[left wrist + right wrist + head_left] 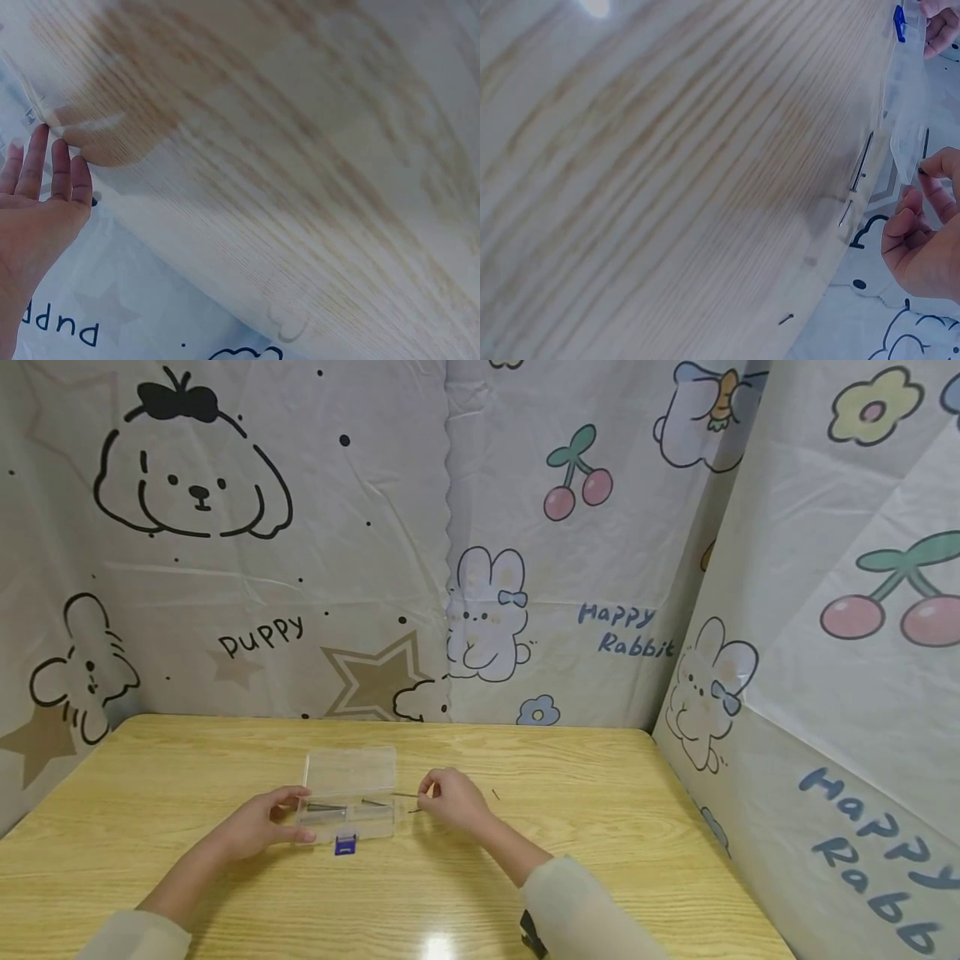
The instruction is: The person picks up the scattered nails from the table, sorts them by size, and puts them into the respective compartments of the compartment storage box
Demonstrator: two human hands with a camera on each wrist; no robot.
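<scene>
A clear plastic box (pixel 370 828) with a blue latch (pixel 345 845) lies on the table, its transparent lid (pixel 350 772) folded back. Nails (pixel 325 807) lie inside its compartments. My left hand (pixel 258 822) grips the box's left end, thumb at the front and fingers at the back; in the left wrist view its fingers (pixel 61 171) are extended. At the box's right end, my right hand (pixel 453 797) pinches a thin nail (pixel 405 794) between thumb and forefinger. In the right wrist view, the held nail's dark head (pixel 921 172) shows at the fingertips.
Loose nails lie on the wooden table (pixel 600 827): a long one (pixel 862 161) and a shorter one (pixel 845 214) near the box, and a small one (pixel 495 794) right of my right hand. Patterned cloth (pixel 375 568) stands behind the table and along its sides.
</scene>
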